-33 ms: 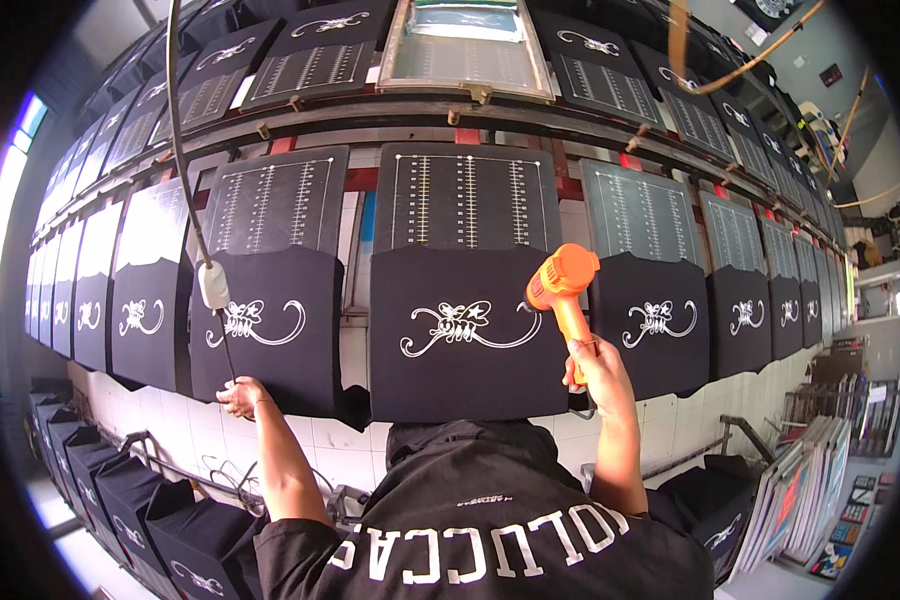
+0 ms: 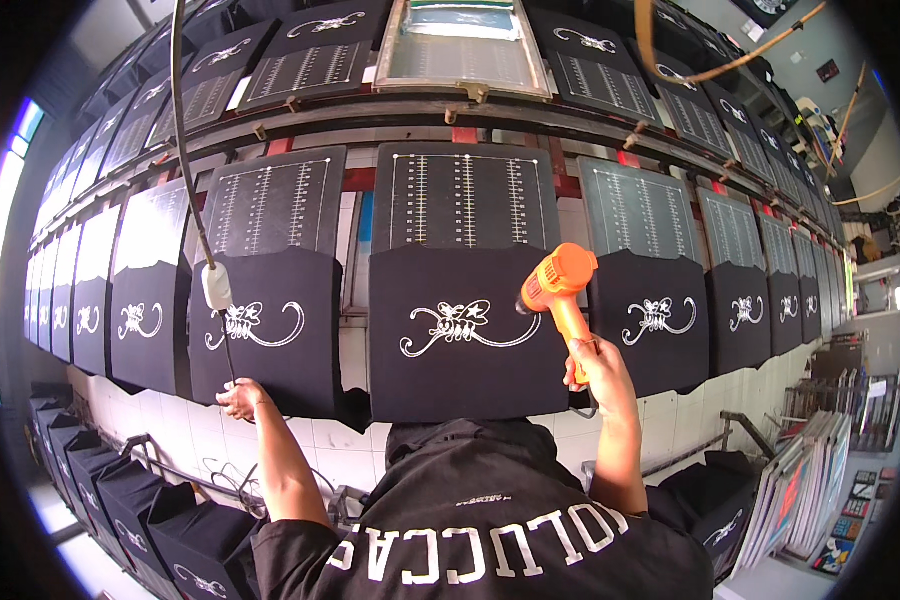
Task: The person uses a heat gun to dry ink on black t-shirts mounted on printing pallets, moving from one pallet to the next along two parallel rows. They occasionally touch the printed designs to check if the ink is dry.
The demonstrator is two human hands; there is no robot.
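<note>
My right hand (image 2: 598, 368) is closed round the handle of an orange heat gun (image 2: 560, 282), its nozzle facing left. The gun is above the right part of a black shirt (image 2: 450, 385), stretched on the middle board and bearing a white curled line print (image 2: 457, 325). To the left, my left hand (image 2: 242, 400) has its fingers closed on a thin black cord (image 2: 228, 350). That cord runs up to a white plug connector (image 2: 216, 287) on a hanging cable. Behind the hand lies another black shirt (image 2: 300, 375) with the same print.
Flat boards (image 2: 465, 200) with ruled white markings stand in rows to both sides. A framed screen (image 2: 460, 65) rests on the far row. Tan cables (image 2: 730, 75) hang at upper right. Stacked frames (image 2: 795, 490) lean at lower right; loose wires (image 2: 232, 485) lie low left.
The hanging cable and its white connector have swung slightly to the right. A tan cable at upper right has shifted left. Both hands stay in place.
</note>
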